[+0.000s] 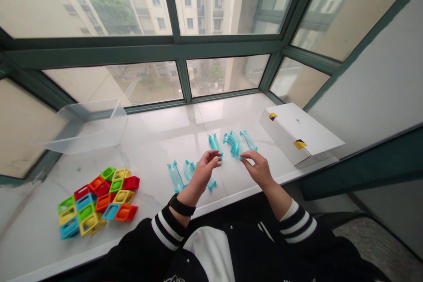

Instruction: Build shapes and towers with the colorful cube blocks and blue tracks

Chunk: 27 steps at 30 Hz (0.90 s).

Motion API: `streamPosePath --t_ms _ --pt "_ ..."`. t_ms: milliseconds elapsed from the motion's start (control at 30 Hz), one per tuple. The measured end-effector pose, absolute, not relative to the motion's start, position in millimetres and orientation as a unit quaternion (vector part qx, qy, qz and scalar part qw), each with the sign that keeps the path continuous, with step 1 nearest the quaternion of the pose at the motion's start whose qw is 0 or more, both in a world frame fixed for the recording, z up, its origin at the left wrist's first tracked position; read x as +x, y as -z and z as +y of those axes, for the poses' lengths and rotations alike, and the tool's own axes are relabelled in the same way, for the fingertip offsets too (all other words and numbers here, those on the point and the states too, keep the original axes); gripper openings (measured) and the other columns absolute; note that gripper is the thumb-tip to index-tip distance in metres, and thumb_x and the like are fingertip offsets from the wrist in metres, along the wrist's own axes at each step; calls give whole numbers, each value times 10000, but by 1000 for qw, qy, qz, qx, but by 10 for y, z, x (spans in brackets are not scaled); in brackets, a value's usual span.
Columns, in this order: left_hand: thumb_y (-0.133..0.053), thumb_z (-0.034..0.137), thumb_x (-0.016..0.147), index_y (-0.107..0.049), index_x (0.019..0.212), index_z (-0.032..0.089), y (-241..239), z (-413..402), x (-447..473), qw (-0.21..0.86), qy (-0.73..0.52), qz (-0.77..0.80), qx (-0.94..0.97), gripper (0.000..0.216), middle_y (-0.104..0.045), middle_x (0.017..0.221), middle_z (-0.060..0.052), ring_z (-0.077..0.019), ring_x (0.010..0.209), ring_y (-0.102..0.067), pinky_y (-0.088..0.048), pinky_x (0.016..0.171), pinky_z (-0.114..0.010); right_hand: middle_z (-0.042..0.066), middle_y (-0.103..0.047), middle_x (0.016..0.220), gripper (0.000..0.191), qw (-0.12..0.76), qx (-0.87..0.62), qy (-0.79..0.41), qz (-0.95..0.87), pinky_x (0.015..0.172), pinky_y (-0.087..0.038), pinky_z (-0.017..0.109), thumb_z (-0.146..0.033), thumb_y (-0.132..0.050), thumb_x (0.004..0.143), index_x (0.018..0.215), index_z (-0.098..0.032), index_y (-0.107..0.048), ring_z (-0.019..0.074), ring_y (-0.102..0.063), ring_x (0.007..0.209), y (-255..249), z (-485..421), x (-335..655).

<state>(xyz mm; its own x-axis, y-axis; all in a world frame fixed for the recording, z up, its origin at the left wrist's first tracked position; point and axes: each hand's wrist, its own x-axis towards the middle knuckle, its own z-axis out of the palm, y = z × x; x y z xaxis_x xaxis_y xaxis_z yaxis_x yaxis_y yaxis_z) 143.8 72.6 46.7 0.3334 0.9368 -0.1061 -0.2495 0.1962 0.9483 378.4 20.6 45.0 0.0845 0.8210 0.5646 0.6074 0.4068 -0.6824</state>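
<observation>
Your right hand (pixel 259 167) pinches a curved translucent track piece (pixel 233 143); left hand (pixel 203 172) hovers half-curled, holding nothing. Light, stiff, slick plastic: grip its side rails.

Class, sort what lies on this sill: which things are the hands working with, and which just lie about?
In hand:
left hand
right hand
clear blue track pieces

Lying about:
coloured square blocks
clear plastic tub
white box

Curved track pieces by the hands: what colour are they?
Translucent light blue curved track pieces, clearest in the head view, near the right hand.
</observation>
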Motion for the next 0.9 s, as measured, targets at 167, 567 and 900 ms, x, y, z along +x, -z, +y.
streamPosePath --t_ms 167,567,900 --pt "-768 348 881 -619 1361 234 -356 723 1748 670 -382 337 540 516 -575 1526 -150 -316 1352 -592 -462 1154 -538 50 -767 998 108 487 -568 -76 -659 855 -586 384 -230 -671 961 1033 -253 -749 227 -721 887 -365 353 3869" --pt "-792 316 868 -452 1566 248 -186 997 2210 651 -338 375 567 779 -413 1671 -169 -338 1387 -575 -437 1192 -557 61 -760 958 148 450 -626 -69 -633 827 -574 376 -249 -616 937 996 -237 -751 231 -712 832 -151 728 4023" --pt "-853 323 810 -444 1579 271 -87 1021 2288 667 -353 394 525 872 -379 1695 -163 -359 1385 -575 -447 1170 -537 67 -751 944 171 429 -630 -82 -642 836 -574 380 -209 -598 925 991 -223 -755 229 -699 846 41 905 4043"
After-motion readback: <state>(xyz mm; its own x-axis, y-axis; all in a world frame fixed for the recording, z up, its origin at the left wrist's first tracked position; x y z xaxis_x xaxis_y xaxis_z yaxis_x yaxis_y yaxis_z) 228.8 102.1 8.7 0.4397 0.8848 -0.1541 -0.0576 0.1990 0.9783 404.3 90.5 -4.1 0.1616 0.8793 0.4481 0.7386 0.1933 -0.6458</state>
